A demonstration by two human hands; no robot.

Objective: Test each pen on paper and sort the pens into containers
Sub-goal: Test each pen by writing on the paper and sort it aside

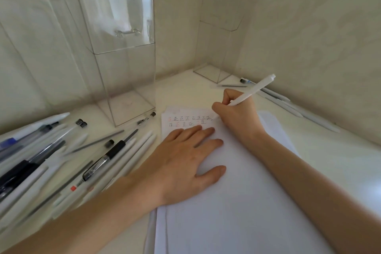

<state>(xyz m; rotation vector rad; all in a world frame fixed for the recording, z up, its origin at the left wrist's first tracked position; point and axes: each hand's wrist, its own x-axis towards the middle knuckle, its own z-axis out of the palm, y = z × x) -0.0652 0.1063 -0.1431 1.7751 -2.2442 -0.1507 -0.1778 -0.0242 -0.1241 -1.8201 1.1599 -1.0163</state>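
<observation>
Writing hand: right hand (235,113), fingers curled and pinched low on the barrel of the white pen (253,90).
Pen axis: slanted up and away to the right, clicker end high; tip hidden behind the knuckles, judged to be on the paper (237,192) at the end of the second row of test marks (189,120).
Steadying hand: left hand (185,163), spread flat with straight fingers, pressed on the sheet just below the marks; held nothing.
Untested pile (61,161): heaped on the table left of the paper, beside the left forearm.
Near container (123,68): tall and clear, stood just beyond the paper's upper left corner, nearer the left hand.
Far container (220,37): clear, set in the back corner, beyond the right hand and roughly along the pen's slant.
Loose pens (288,105): lay along the wall at right, near the far container.
Next move, judged: called for lifting the tip, then a forward reach by the right hand; far container lay the shorter way from that grip.
</observation>
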